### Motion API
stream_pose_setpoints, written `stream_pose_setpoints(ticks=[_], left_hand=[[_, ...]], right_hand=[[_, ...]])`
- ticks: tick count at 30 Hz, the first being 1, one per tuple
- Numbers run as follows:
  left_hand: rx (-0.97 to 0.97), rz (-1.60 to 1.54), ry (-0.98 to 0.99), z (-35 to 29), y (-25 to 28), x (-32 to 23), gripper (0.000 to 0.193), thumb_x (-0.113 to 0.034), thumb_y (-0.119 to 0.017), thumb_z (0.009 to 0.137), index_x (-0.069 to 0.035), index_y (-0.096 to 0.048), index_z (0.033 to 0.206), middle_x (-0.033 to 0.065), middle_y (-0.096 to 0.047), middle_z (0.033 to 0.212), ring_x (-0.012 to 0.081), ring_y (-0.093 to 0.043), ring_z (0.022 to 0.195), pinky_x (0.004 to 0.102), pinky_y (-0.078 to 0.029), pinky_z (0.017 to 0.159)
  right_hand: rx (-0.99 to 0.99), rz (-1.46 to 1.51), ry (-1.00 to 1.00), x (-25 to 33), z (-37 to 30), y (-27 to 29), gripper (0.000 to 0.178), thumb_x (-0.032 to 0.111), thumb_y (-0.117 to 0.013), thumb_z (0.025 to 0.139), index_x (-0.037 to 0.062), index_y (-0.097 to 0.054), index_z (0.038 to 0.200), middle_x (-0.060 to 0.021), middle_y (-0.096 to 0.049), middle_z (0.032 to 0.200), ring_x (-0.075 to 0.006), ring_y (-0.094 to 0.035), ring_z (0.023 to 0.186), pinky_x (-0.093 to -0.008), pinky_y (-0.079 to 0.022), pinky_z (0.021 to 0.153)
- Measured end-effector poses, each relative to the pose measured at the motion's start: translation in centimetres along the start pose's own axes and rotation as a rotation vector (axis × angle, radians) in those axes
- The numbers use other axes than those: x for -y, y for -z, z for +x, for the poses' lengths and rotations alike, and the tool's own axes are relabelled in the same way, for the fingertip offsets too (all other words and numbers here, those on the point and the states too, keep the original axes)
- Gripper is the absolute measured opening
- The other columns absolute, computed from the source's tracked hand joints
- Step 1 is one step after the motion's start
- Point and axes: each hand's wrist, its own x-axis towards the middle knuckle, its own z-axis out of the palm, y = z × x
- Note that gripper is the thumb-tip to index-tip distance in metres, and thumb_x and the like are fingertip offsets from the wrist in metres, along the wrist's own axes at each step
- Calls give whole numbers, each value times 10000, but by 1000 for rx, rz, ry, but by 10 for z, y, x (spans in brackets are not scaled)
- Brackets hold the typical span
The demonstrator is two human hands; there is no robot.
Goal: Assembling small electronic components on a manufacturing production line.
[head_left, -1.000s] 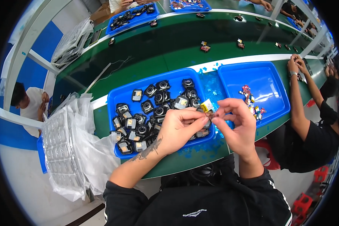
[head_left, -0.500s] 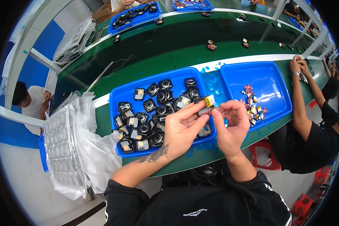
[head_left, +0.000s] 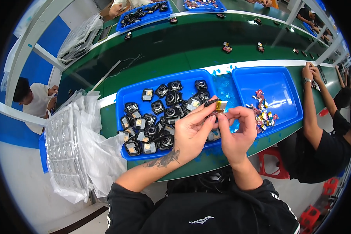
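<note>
Above the table [head_left: 110, 117], left hand [head_left: 191, 134] and right hand [head_left: 238, 134] pinch close together.

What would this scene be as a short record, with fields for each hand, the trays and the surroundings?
Left hand: pinching a small part with a yellow-and-silver piece
Right hand: at the same part; exact grip partly hidden
Left tray: blue, holding many black cases, lying mixed ways up
Right tray: blue, loose heap of small mixed-colour pieces
Between trays: blue scraps
Beyond trays: green surface
Beside left tray: clear plastic sheets
Right side: co-worker in black
</note>
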Motion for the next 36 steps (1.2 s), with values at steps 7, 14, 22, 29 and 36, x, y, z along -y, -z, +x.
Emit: stream_pose_setpoints(ticks=[7, 14, 22, 29, 36], left_hand=[[7, -21, 106, -2, 7, 1, 360, 44, -524, 932, 40, -530, 1293, 157, -567, 1279, 185, -616, 1073, 290, -567, 861], [-15, 4, 125, 2, 8, -5, 443, 43, -537, 920, 17, -464, 1356, 140, -604, 1211, 173, -630, 1050, 264, -587, 780], [-8, -88, 176, -2, 1, -7, 428, 35, -513, 929, 12, -430, 1349, 158, -595, 1216, 178, -624, 1064, 282, -587, 792], [-24, -115, 165, -3, -3, -6, 401, 38, -529, 915, 23, -436, 1305, 182, -614, 1181, 190, -645, 1029, 285, -598, 780], [-112, -212, 216, 5, 8, -7, 527, 43, -503, 926, -46, -306, 1407, 169, -565, 1235, 205, -614, 1079, 344, -594, 814]], right_hand=[[68, 50, -88, -2, 2, 5, 275, -49, -738, 752, -3, -585, 976, -52, -623, 828, -93, -533, 673, -222, -443, 609], [226, 429, -494, 4, 10, 8, 376, -59, -705, 777, -8, -543, 1112, -56, -563, 997, -85, -564, 857, -202, -499, 692], [304, 453, -559, 2, 17, 15, 372, -80, -663, 793, 4, -529, 1129, -38, -557, 970, -77, -564, 881, -197, -515, 727], [291, 501, -610, 4, 19, 15, 351, -78, -657, 795, -5, -534, 1116, -26, -534, 964, -66, -553, 860, -189, -520, 719], [475, 332, -509, -7, 39, 2, 342, -53, -669, 791, 0, -567, 1113, -5, -583, 899, -51, -546, 826, -180, -503, 674]])
